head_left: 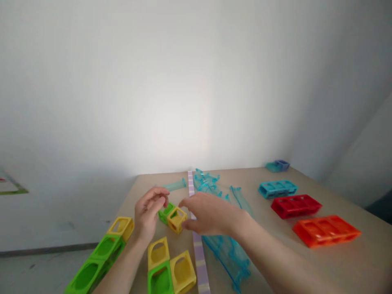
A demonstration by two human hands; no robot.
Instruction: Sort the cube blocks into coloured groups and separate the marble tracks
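My left hand [149, 213] hovers over the table with its fingers curled, the fingertips touching a small green cube frame [165, 212]. My right hand [211, 214] reaches in from the right, thumb and fingers closed on a yellow cube frame [177, 219] that sits joined to the green one. Both cubes are hollow plastic blocks with open windows in their sides.
A green-and-yellow block row [102, 253] lies at the left edge. Three yellow and green cubes [170, 267] sit near me. A lilac strip [197, 241] runs down the table [352, 261]. Clear blue track pieces [226, 245] lie under my right wrist. Cyan [278, 188], red [295, 205] and orange [326, 231] frames lie right.
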